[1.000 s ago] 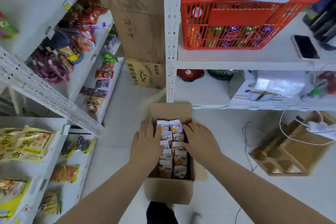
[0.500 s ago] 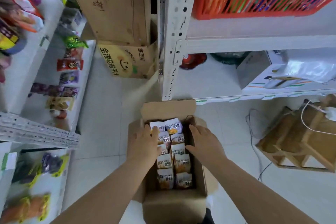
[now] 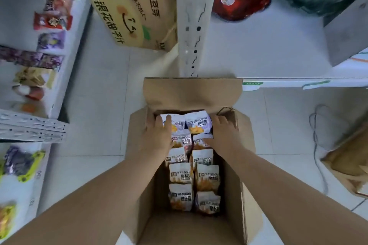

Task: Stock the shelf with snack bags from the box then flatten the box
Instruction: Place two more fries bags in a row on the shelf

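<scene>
An open brown cardboard box (image 3: 233, 195) stands on the tiled floor below me, its far flap folded back. Two rows of white snack bags (image 3: 207, 177) stand inside it. My left hand (image 3: 159, 137) lies flat, fingers together, against the left side of the far bags. Against their right side rests my right hand (image 3: 223, 135), fingers spread. Both hands press on the stack from either side; neither has lifted a bag.
On the left, a white shelf (image 3: 65, 69) carries assorted snack packets. A white perforated shelf post (image 3: 191, 26) stands just beyond the box. A printed carton (image 3: 127, 12) sits behind it. Cables (image 3: 318, 141) and a wooden crate (image 3: 350, 161) lie to the right.
My view has dropped much closer to the box. Both hands have slid forward along the bags toward the far end of the box.
</scene>
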